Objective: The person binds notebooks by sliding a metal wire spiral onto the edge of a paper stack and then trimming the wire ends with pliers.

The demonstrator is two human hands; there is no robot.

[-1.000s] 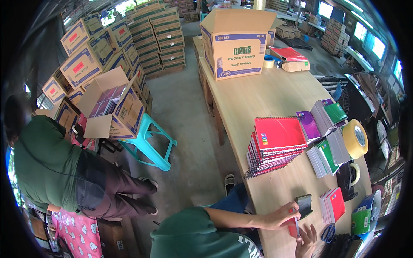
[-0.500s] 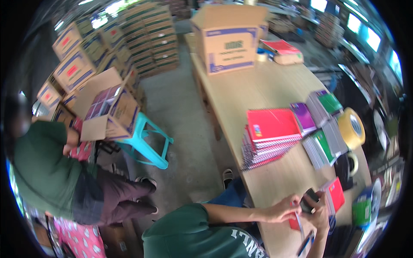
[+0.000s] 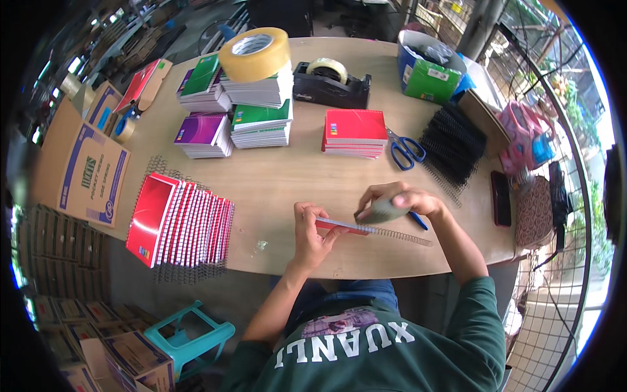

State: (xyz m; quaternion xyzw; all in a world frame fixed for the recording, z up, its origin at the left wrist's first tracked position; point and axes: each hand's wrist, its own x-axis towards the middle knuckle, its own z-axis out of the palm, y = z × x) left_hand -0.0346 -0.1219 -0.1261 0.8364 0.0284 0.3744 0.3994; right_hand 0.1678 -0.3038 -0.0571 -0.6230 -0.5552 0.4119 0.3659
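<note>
Near the front edge of a pale tabletop (image 3: 287,179), the left hand (image 3: 309,234) pinches a red-covered paper notebook (image 3: 354,228), likely light, stiff, best held across its covers, the right hand (image 3: 416,198) clasping a blurred grey-green object (image 3: 386,209).

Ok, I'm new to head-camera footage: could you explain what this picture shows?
No machine: a person works bare-handed, seen by a fisheye camera on their head that looks down and bends straight edges. The left hand holds a red notebook, with a wire coil extending past its end; the right hand holds a dark object, too blurred to name, close by. On the table lie red spiral notebooks in a row, booklet stacks, a tape dispenser, blue-handled scissors, black coils and a phone.
</note>
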